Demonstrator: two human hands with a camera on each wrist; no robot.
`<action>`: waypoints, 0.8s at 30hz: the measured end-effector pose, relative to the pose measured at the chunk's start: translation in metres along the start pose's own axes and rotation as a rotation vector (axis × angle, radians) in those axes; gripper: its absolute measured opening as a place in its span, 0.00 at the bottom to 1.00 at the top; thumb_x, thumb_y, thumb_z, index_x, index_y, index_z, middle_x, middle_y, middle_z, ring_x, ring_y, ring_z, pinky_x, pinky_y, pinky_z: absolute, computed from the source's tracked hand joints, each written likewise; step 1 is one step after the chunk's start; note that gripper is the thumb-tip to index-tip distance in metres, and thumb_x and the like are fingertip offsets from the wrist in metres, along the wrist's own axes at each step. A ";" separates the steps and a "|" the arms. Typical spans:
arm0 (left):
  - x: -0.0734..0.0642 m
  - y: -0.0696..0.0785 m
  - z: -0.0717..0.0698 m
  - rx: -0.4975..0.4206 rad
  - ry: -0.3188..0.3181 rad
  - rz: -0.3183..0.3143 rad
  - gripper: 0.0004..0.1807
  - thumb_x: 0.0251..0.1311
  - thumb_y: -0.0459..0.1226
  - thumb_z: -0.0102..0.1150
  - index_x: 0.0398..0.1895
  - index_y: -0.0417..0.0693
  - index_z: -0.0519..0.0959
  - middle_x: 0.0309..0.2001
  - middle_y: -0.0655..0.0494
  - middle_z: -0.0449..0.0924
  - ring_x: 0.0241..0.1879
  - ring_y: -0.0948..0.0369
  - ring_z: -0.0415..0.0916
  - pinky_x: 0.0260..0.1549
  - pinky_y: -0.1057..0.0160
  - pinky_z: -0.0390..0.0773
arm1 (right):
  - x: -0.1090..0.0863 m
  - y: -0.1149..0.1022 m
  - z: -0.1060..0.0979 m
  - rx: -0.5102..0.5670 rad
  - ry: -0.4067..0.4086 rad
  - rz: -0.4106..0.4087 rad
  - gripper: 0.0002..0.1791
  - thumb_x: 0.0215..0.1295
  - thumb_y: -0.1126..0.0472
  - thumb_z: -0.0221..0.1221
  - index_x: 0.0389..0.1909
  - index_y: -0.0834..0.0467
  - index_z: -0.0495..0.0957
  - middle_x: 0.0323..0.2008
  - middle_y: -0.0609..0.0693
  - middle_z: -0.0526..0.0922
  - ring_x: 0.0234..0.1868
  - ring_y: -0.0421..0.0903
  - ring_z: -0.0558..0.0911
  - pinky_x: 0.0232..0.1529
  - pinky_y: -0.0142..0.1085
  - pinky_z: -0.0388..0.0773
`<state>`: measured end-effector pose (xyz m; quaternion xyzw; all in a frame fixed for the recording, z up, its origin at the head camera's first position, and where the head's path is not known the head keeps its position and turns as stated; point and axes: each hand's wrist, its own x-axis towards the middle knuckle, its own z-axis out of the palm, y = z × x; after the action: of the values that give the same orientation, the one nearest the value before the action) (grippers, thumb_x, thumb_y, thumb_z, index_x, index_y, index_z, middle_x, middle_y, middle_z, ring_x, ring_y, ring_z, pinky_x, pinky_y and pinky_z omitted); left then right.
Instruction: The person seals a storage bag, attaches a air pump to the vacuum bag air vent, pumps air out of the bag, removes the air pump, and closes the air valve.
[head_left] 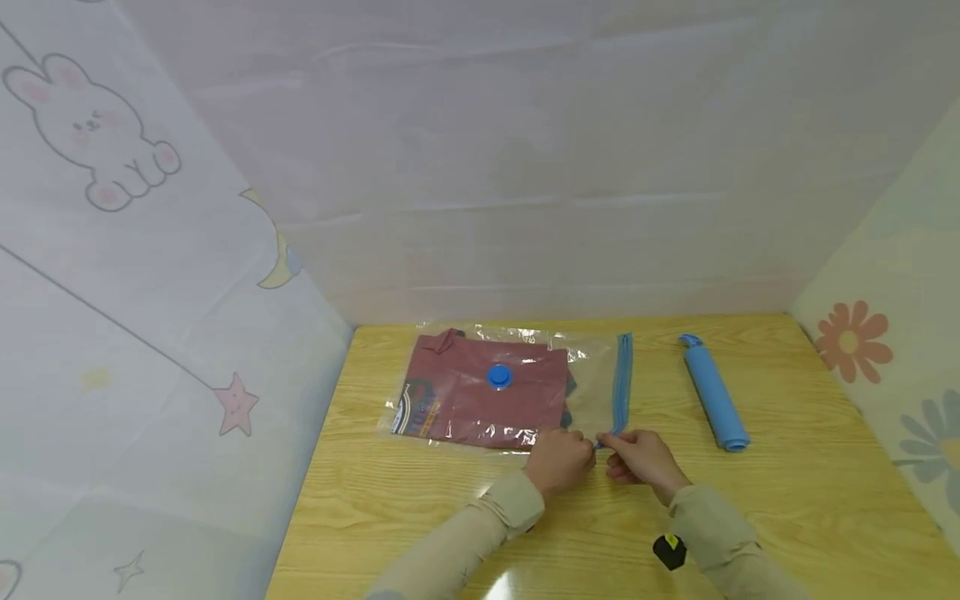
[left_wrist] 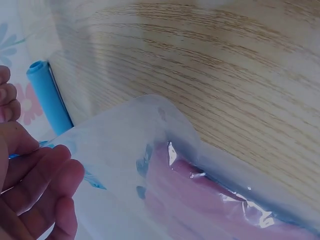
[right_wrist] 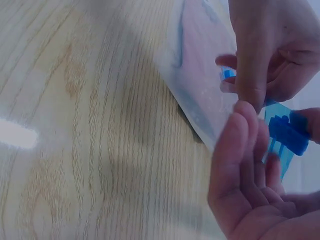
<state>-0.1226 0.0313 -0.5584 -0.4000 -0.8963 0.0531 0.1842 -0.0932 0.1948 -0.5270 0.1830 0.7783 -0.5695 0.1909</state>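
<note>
A clear vacuum storage bag (head_left: 588, 367) lies flat on the table, a folded dark red garment (head_left: 465, 392) inside it. A round blue valve (head_left: 499, 377) sits on its upper face. Along the bag's right end runs a blue zip strip (head_left: 622, 375). My left hand (head_left: 561, 462) pinches the strip's near end, its fingers curled in the left wrist view. Just to the right, my right hand (head_left: 643, 460) holds the same corner between thumb and fingers. In the right wrist view a blue zip slider (right_wrist: 289, 135) shows on the strip, at the right thumb.
A blue hand pump (head_left: 716, 396) lies on the wooden table (head_left: 810, 433) right of the bag. Near the right sleeve is a small black object with a yellow mark (head_left: 670, 551). Printed cloth walls (head_left: 525, 167) surround the table on the left, back and right.
</note>
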 end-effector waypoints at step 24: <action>0.007 0.014 -0.010 0.149 0.031 0.040 0.07 0.52 0.49 0.62 0.19 0.64 0.80 0.19 0.70 0.76 0.15 0.72 0.70 0.13 0.71 0.69 | -0.003 -0.007 -0.002 0.005 -0.022 0.004 0.18 0.67 0.57 0.54 0.26 0.68 0.79 0.16 0.46 0.79 0.18 0.38 0.77 0.26 0.35 0.82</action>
<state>-0.1134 0.0457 -0.5506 -0.4038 -0.8786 0.1170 0.2263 -0.0947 0.1945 -0.5191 0.1786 0.7743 -0.5731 0.2001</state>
